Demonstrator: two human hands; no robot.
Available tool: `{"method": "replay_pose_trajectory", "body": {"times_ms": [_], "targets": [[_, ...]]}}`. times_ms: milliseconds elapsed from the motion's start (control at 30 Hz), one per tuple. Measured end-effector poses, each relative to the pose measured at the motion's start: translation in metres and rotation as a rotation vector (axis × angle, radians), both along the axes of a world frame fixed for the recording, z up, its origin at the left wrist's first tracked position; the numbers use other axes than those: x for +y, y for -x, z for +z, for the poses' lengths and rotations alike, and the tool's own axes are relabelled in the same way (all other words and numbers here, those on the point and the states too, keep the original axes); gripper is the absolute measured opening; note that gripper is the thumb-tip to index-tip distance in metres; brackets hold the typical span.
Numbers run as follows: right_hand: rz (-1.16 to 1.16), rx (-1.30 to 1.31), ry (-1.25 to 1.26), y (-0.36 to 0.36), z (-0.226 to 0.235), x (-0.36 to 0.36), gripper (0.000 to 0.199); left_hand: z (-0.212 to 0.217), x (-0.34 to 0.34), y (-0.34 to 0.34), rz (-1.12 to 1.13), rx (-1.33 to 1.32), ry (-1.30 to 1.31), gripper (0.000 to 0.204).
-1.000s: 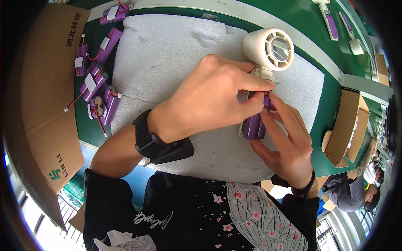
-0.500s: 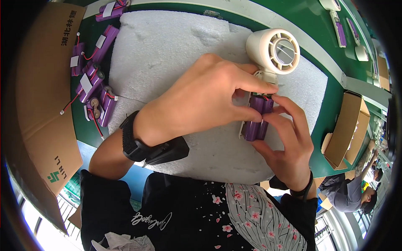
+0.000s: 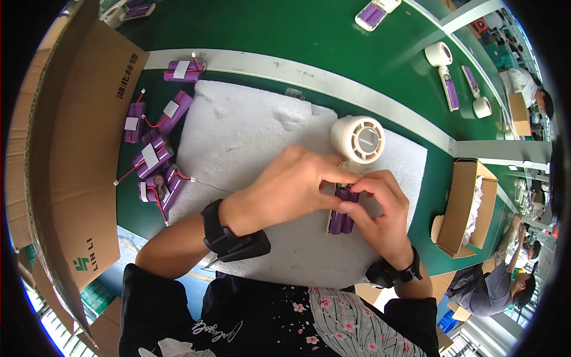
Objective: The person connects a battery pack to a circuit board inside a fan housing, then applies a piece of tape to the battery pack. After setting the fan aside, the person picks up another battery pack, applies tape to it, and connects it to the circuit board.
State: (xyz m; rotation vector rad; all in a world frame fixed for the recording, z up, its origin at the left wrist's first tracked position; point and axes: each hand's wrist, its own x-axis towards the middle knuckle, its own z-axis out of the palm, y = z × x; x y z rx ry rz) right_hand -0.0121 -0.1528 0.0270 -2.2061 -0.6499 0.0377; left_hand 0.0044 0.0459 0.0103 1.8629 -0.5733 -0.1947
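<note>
A cream-white handheld fan (image 3: 340, 138) lies on a white foam sheet (image 3: 250, 122), its round head away from me. Its handle is uncovered, and a purple two-cell battery pack (image 3: 340, 222) sits in it. My left hand (image 3: 291, 187) reaches across from the left, thumb and forefinger closed round the upper handle. From the right, my right hand (image 3: 385, 205) has its thumb on the upper battery pack and its forefinger by a red wire. The fingertips of both hands nearly meet there and hide most of the wire end.
Several purple battery packs (image 3: 172, 113) with red wires lie left of the foam, beside a tall cardboard box (image 3: 89, 154). An open small carton (image 3: 455, 208) stands at right. Beyond a pale rail (image 3: 250, 62), more opened fans (image 3: 439, 55) lie on the green surface. People sit farther right.
The view has shifted, showing more of the far bench. My right hand has moved from the battery pack's lower part to its wire end. The left hand stays at the upper handle.
</note>
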Motion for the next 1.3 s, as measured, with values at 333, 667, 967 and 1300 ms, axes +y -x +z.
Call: {"method": "replay_pose_trajectory", "body": {"times_ms": [333,667,967,1300], "targets": [[0.008,0.133,0.000,0.000,0.008,-0.004,0.016,-0.001,-0.002,0.006,0.003,-0.108,-0.063,0.040],[0.196,-0.120,0.381,0.032,0.035,0.005,0.054,-0.009,0.002,0.010,0.011,-0.069,0.010,0.046],[-0.145,-0.354,0.392,-0.037,0.015,-0.014,0.056,-0.008,-0.001,0.006,0.270,-0.219,0.024,0.049],[-0.080,0.123,0.025,-0.025,-0.011,-0.038,0.024,0.091,0.090,0.054,0.510,-0.180,-0.722,0.041]]}}
